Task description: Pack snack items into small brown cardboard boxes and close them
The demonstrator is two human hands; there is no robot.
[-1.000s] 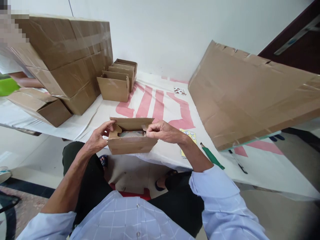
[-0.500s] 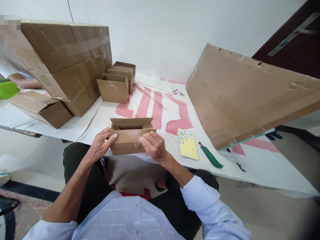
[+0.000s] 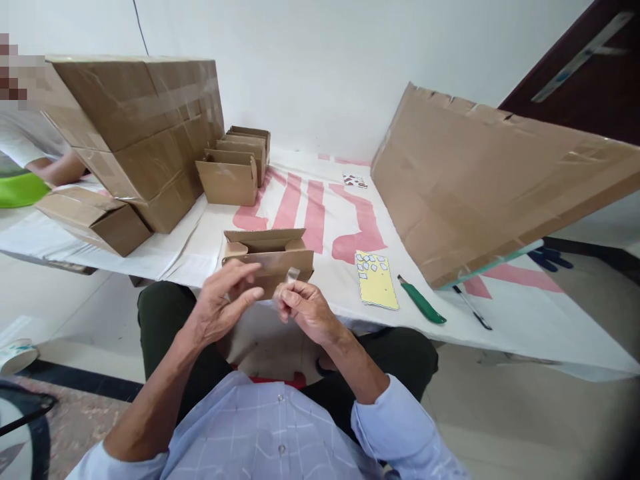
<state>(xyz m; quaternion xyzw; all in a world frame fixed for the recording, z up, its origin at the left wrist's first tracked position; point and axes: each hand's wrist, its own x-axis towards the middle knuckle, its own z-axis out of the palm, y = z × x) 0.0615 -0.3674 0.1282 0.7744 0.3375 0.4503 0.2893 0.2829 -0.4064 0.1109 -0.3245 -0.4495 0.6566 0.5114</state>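
Observation:
A small open cardboard box (image 3: 287,262) stands at the table's front edge, with its top flaps up. Before it, my left hand (image 3: 223,300) is held with thumb and fingers apart and nothing between them. My right hand (image 3: 307,308) pinches a short strip of clear tape (image 3: 293,274) that sticks up from the fingertips. Both hands partly cover the box's front face. To the right lies a yellow sheet (image 3: 380,293) with several whitish pieces on it, and beside that a green utility knife (image 3: 424,303).
Large taped cartons (image 3: 135,107) are stacked at the left, a closed box (image 3: 95,217) in front. Several small open boxes (image 3: 230,183) stand in a row behind. A big cardboard panel (image 3: 490,180) leans at the right, near a pen (image 3: 473,308). Another person's arm (image 3: 60,168) shows far left.
My left hand has let go of the box and opened. My right hand has drawn back from the box's front face towards me, now with the tape strip raised in its fingertips.

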